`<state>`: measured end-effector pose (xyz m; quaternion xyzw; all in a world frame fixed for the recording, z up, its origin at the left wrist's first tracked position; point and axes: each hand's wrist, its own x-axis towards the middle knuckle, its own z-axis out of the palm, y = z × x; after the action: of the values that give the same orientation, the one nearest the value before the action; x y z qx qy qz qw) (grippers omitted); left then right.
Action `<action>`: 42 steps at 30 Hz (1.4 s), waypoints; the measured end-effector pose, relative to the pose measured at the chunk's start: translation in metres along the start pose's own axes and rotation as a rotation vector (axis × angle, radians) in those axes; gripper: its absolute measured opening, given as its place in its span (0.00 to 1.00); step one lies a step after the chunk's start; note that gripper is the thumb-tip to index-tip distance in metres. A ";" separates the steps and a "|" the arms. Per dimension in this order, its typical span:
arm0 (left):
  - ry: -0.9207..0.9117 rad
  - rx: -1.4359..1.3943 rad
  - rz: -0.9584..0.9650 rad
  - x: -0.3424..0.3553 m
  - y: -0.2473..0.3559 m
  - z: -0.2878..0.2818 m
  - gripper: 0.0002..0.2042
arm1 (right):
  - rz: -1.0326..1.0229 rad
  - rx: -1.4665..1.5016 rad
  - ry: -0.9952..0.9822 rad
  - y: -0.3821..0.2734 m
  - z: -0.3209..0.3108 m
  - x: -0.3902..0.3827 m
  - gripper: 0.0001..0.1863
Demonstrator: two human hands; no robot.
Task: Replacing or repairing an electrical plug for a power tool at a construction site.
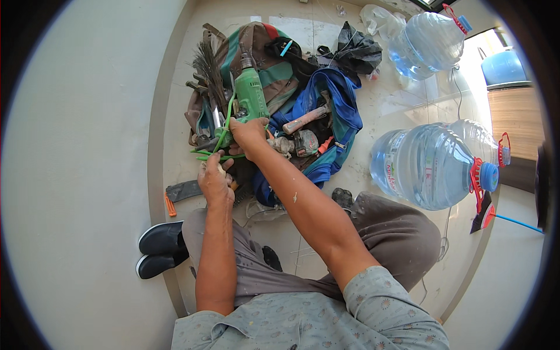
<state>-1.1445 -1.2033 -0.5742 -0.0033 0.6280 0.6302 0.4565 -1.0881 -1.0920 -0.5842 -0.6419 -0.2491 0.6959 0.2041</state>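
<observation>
A green power drill (251, 93) lies across a brown and teal bag (251, 41), its chuck toward the far side. Beside its handle runs a bright green cable (228, 119), bent into loops between my hands. My left hand (214, 179) has its fingers closed on the lower part of this cable; a small pale thing also shows at its palm. Just beyond, my right hand (249, 137) is closed on the cable next to the drill's grip, its fingertips partly hidden. To the right, a hammer (306, 118) rests in an open blue bag (344, 96).
Large water bottles (429, 166) stand on the right, another bottle (423, 46) farther back. A black plastic bag (357, 51) lies behind the blue bag. Black shoes (160, 248) sit by the left wall, near an orange-handled tool (170, 204). A wire brush (210, 64) juts up far left.
</observation>
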 end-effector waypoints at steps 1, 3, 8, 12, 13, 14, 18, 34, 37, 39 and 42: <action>0.029 -0.021 0.020 0.002 0.001 -0.001 0.14 | -0.001 -0.030 -0.016 -0.002 0.003 -0.002 0.63; 0.075 -0.036 0.035 0.009 -0.001 -0.001 0.15 | -0.030 -0.066 -0.020 -0.009 -0.003 -0.003 0.64; 0.131 -0.124 0.017 0.031 0.007 -0.006 0.14 | -0.227 -0.441 -0.179 -0.020 -0.068 0.028 0.33; 0.023 -0.077 -0.095 0.036 0.006 -0.005 0.15 | -0.884 -0.944 0.303 -0.015 -0.188 0.067 0.09; -0.046 0.060 -0.122 0.033 0.006 -0.001 0.17 | -0.816 -1.228 0.261 -0.006 -0.218 0.076 0.07; -0.107 0.197 -0.145 0.029 0.008 0.001 0.19 | -0.813 -1.238 0.258 0.004 -0.234 0.078 0.07; -0.346 0.555 -0.065 0.018 0.009 0.004 0.20 | -1.173 -1.585 0.161 0.021 -0.262 0.052 0.05; -0.484 0.738 0.012 0.000 0.006 0.018 0.21 | -0.434 -1.219 0.146 0.034 -0.166 0.036 0.57; -0.474 0.768 0.025 0.001 0.010 0.011 0.22 | -0.501 -1.190 0.110 0.030 -0.176 0.039 0.50; -0.462 0.771 0.022 0.001 0.012 0.006 0.22 | -0.425 -1.171 0.042 0.012 -0.196 0.041 0.46; -0.435 0.804 0.063 0.004 0.014 -0.002 0.21 | -0.356 -1.178 -0.052 -0.005 -0.193 0.034 0.32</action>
<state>-1.1553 -1.1998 -0.5659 0.3255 0.7121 0.3364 0.5233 -0.8996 -1.0512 -0.6185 -0.5784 -0.6999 0.4118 -0.0782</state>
